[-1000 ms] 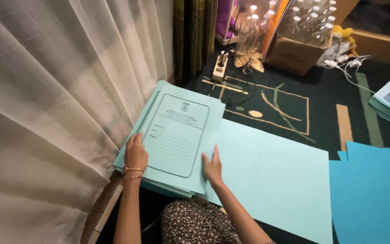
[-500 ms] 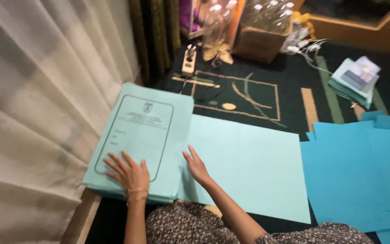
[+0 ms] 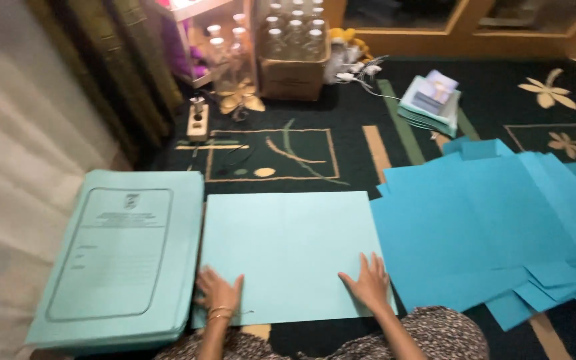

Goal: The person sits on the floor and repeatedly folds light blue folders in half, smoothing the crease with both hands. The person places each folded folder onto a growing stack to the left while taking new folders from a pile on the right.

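From the head camera, the pale green sheet (image 3: 288, 250) lies flat on the carpet (image 3: 368, 127) right in front of me, its near edge under both my hands. My left hand (image 3: 219, 291) rests spread, palm down, on the near left corner of the sheet; my right hand (image 3: 370, 283) rests spread the same way on the near right corner. Neither is pinching anything; the fingers lie flat and open on the paper.

I judge the sheet to be light, thin card: stiff enough to keep flat, but it would bend or crease if I lifted it by one corner. Its surface looks smooth, so it could slide on the carpet under a flat palm. The best hold looks to be at the near edge or the two near corners, thumb under and fingers on top, both hands together.

Just to the left, touching or nearly touching the sheet's edge, sits a stack of green folders (image 3: 121, 257) with a printed frame on the top one. To the right, loose blue sheets (image 3: 495, 227) fan out, overlapping one another and running just beside the sheet's right edge. Farther off lie a small pile of booklets (image 3: 431, 100), a cardboard box of bottles (image 3: 293, 57) and a power strip (image 3: 198, 120) near the curtain (image 3: 21, 153).
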